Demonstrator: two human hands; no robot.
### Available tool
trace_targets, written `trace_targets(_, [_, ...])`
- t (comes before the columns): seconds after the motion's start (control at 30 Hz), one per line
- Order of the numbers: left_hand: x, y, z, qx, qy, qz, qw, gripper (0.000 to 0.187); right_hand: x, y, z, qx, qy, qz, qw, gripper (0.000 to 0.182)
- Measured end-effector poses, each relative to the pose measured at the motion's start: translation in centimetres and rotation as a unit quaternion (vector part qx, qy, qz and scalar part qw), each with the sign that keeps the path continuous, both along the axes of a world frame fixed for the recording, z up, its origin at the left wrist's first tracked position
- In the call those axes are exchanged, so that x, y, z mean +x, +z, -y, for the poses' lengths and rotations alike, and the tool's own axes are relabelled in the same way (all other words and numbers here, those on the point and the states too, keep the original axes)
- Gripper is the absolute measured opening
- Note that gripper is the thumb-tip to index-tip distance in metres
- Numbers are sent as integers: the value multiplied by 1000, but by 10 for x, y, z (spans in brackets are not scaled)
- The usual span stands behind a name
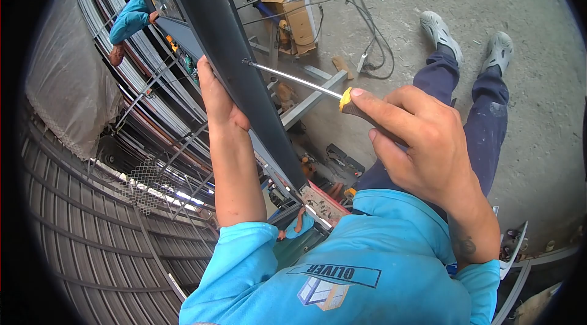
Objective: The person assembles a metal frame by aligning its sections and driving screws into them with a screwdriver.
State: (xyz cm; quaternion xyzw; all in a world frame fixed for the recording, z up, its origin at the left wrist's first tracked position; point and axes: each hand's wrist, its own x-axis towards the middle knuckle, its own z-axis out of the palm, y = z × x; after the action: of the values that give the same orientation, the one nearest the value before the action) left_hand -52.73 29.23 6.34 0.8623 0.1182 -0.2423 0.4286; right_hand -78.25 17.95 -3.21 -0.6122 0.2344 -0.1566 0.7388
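My right hand [422, 141] is closed around the dark handle of a screwdriver with a yellow collar [299, 82]. Its long steel shaft reaches left, and the tip meets the face of a long dark metal profile [223, 37] at a small dark spot. On the profile's left edge rests my left hand [219, 96], gripping it with the fingers partly hidden behind that edge. The profile runs diagonally from the top of the view down towards my waist.
An open cardboard box [299, 25] with tools sits by a metal stand [315, 102]. Black cables [373, 25] cross the floor. A red tray [324, 203] holds small parts near my waist. Two people in blue, one sleeve [129, 19] at upper left, are beyond the profile.
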Motion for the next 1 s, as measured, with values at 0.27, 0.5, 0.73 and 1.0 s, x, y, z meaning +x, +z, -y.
trace_targets(0.27, [-3,0,5,-6,0,3,1000,48,-3,8,4,150,-23,46,987,45])
trace_targets(0.5, [-11,5,22,-61,85,-59,993,42,-16,42,7,238,-70,-69,966,40])
trace_targets(0.73, [3,-2,-3,-16,59,-36,997,52,-14,57,10,240,-70,-37,967,66])
trace_targets(1.0, [1,4,2,132,16,55,990,70,-7,79,26,168,-42,-78,982,61])
